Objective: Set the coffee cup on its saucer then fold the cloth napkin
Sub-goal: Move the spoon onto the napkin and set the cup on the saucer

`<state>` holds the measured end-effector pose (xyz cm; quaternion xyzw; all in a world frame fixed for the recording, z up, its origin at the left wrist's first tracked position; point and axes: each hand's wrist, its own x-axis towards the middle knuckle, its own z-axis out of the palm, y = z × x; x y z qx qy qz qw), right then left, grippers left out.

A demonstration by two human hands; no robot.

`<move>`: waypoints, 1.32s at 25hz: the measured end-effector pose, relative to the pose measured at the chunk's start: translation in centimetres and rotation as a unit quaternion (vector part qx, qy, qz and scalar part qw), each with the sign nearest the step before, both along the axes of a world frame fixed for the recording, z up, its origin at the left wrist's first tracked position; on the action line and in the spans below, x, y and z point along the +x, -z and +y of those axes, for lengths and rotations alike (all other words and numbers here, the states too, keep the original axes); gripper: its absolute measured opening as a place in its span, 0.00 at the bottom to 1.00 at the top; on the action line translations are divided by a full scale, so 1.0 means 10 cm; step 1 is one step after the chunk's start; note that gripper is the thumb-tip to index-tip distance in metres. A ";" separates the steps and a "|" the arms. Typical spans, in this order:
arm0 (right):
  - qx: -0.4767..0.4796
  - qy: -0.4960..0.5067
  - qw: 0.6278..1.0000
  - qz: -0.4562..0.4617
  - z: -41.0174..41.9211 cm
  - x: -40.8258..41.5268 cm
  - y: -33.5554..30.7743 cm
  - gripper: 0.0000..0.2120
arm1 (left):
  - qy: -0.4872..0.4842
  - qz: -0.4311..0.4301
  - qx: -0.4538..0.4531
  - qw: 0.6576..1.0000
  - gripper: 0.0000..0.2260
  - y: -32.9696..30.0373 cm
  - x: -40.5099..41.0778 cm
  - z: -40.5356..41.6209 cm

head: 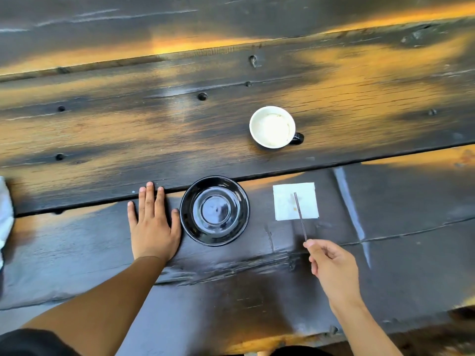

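Observation:
A black glossy saucer (215,210) lies empty near the table's front. The coffee cup (272,127), white inside with a black handle at its right, stands apart on the plank beyond and to the right. A white square napkin (285,201) lies flat to the right of the saucer, with small brown stains. My left hand (153,224) rests flat on the table, fingers spread, its thumb touching the saucer's left rim. My right hand (331,268) pinches the near end of a thin dark stir stick (300,217) whose far end lies over the napkin.
The dark wooden table (102,140) is made of wide planks with gaps and knot holes. A white crumpled thing (5,214) shows at the left edge. The table's front edge runs near the bottom right.

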<state>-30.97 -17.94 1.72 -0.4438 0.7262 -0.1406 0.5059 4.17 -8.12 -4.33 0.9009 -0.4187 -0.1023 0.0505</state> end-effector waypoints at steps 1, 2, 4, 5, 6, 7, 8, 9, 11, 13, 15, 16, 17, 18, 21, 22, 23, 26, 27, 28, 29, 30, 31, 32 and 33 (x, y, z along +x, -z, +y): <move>0.008 0.014 1.000 0.004 0.03 -0.01 0.02 0.09 | 0.000 -0.002 0.000 1.000 0.32 0.01 0.00 0.00; 0.017 0.023 1.000 0.006 0.04 0.00 0.04 0.09 | 0.000 -0.004 -0.001 1.000 0.32 0.02 0.00 0.01; 0.030 0.020 0.999 0.016 0.02 0.02 0.07 0.10 | 0.001 -0.007 -0.005 1.000 0.32 0.03 0.00 0.01; 0.035 0.011 0.999 0.025 0.01 0.03 0.08 0.12 | 0.002 -0.008 -0.005 1.000 0.32 0.03 0.00 0.01; 0.042 0.003 0.999 0.030 0.00 0.04 0.09 0.14 | 0.002 -0.008 -0.007 1.000 0.32 0.03 0.01 0.01; 0.050 -0.002 0.998 0.032 0.00 0.04 0.11 0.16 | 0.003 -0.008 -0.008 1.000 0.32 0.03 0.00 0.01; 0.056 -0.005 0.998 0.033 -0.01 0.03 0.12 0.18 | 0.003 -0.008 -0.010 1.000 0.32 0.02 0.00 0.01; 0.059 -0.007 0.998 0.035 -0.02 0.02 0.14 0.18 | 0.002 -0.008 -0.010 1.000 0.32 0.02 0.00 0.00; 0.061 -0.011 0.997 0.039 -0.04 -0.01 0.16 0.18 | 0.001 -0.006 -0.009 1.000 0.32 0.01 -0.01 0.00; 0.060 -0.014 0.997 0.044 -0.06 -0.05 0.17 0.17 | 0.001 -0.007 -0.009 1.000 0.32 0.01 -0.01 0.01; 0.045 -0.020 0.997 0.051 -0.13 -0.06 0.16 0.17 | 0.000 -0.008 -0.013 1.000 0.31 0.02 0.00 0.01; 0.031 -0.019 0.998 0.049 -0.21 -0.04 0.15 0.16 | 0.000 -0.007 -0.014 1.000 0.31 0.02 -0.01 0.01; 0.012 -0.018 0.999 0.044 -0.34 0.01 0.13 0.15 | 0.000 -0.006 -0.015 1.000 0.31 0.02 -0.01 0.01; -0.014 -0.022 0.999 0.041 -0.51 0.08 0.12 0.14 | -0.001 -0.005 -0.016 1.000 0.31 0.02 -0.01 0.01; -0.102 -0.038 0.994 -0.019 -1.13 0.42 0.06 0.08 | 0.000 -0.001 -0.014 1.000 0.31 0.00 -0.01 0.01; -0.119 -0.040 0.991 -0.051 -1.33 0.54 0.04 0.07 | 0.000 0.000 -0.013 1.000 0.31 0.00 0.00 0.01; -0.126 -0.046 0.988 -0.071 -1.52 0.64 0.02 0.07 | 0.001 0.000 -0.011 1.000 0.30 0.00 0.00 0.01; -0.090 -0.086 0.989 -0.078 -1.93 0.87 0.00 0.09 | 0.003 -0.004 -0.007 1.000 0.30 0.02 0.00 0.01; -0.078 -0.109 0.989 -0.069 -2.02 0.91 -0.01 0.09 | 0.003 -0.005 -0.007 1.000 0.30 0.02 0.00 0.01; -0.071 -0.134 0.987 -0.059 -2.09 0.94 -0.02 0.10 | 0.002 -0.004 -0.007 1.000 0.30 0.02 0.00 0.02; -0.064 -0.157 0.984 -0.054 -2.16 0.95 -0.03 0.10 | 0.002 -0.004 -0.006 1.000 0.30 0.02 0.01 0.02; -0.052 -0.177 0.981 -0.056 -2.21 0.95 -0.03 0.11 | 0.003 -0.005 -0.005 1.000 0.30 0.02 0.00 0.02; -0.036 -0.196 0.978 -0.066 -2.26 0.92 -0.03 0.12 | 0.005 -0.006 -0.003 1.000 0.30 0.02 -0.01 0.02; -0.016 -0.218 0.973 -0.079 -2.30 0.91 -0.02 0.13 | 0.006 -0.007 -0.003 1.000 0.31 0.02 0.00 0.02; 0.006 -0.239 0.966 -0.095 -2.34 0.88 0.00 0.14 | 0.006 -0.007 -0.003 1.000 0.31 0.02 0.00 0.02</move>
